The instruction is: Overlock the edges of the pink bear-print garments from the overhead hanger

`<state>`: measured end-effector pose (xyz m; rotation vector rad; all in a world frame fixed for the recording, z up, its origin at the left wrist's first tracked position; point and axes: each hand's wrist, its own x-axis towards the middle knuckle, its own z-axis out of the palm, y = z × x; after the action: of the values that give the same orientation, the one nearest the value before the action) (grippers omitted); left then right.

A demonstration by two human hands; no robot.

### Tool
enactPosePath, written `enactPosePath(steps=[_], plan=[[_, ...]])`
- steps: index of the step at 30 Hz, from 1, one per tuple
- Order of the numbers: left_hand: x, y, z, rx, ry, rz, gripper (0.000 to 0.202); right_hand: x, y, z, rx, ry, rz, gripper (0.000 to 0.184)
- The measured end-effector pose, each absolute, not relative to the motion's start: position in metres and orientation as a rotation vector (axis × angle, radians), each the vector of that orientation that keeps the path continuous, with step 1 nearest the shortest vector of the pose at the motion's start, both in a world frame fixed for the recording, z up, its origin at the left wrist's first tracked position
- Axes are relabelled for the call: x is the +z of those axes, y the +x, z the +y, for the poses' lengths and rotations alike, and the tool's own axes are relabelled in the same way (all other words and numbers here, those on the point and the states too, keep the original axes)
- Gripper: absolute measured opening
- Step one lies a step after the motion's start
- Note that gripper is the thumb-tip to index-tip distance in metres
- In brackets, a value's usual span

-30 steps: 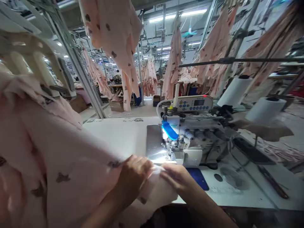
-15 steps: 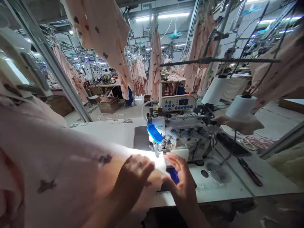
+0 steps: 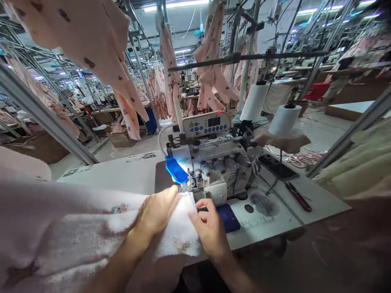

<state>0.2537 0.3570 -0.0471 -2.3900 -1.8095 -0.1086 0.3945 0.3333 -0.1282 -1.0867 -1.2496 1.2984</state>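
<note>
A pale pink fleece fabric piece [image 3: 180, 228] with brown motifs spreads over the left of the table, its far edge at the needle area of a lit overlock sewing machine [image 3: 210, 162]. My left hand [image 3: 157, 209] lies over the fabric just in front of the presser foot, fingers closed together on it. On the other side, my right hand [image 3: 209, 228] has its thumb and bent fingers at the fabric's right edge, pinching it. A blue guard [image 3: 176, 170] sits above the needle, partly hiding it.
Two white thread cones [image 3: 284, 120] stand behind the machine. Dark red-handled snips [image 3: 298, 196], a clear round dish [image 3: 264, 203] and a dark blue pad [image 3: 228, 218] lie on the white table [image 3: 128, 175]. Pink garments [image 3: 91, 57] hang overhead from metal rails.
The view has swung right, so the machine appears further left. My left hand has settled on the fabric by the presser foot, and my right fingers have closed at its edge.
</note>
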Motion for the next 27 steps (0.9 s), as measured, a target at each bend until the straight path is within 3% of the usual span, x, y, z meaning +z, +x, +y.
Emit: enactPosePath(steps=[5, 15, 19, 27], plan=[[-0.049, 0.251, 0.35, 0.041, -2.467, -1.86, 0.025, -0.125, 0.4, 0.322, 1.299, -1.06, -1.344, 0.019], [-0.048, 0.264, 0.361, 0.142, -2.357, -1.827, 0.023, -0.113, 0.409, 0.336, 1.401, -1.112, -1.356, 0.044], [-0.045, 0.263, 0.368, 0.105, -2.336, -1.809, 0.024, -0.11, 0.408, 0.348, 1.381, -1.133, -1.323, 0.038], [-0.108, 0.256, 0.3, -0.903, -2.351, -1.13, 0.029, -0.141, 0.405, 0.307, 1.366, -1.034, -1.231, 0.043]])
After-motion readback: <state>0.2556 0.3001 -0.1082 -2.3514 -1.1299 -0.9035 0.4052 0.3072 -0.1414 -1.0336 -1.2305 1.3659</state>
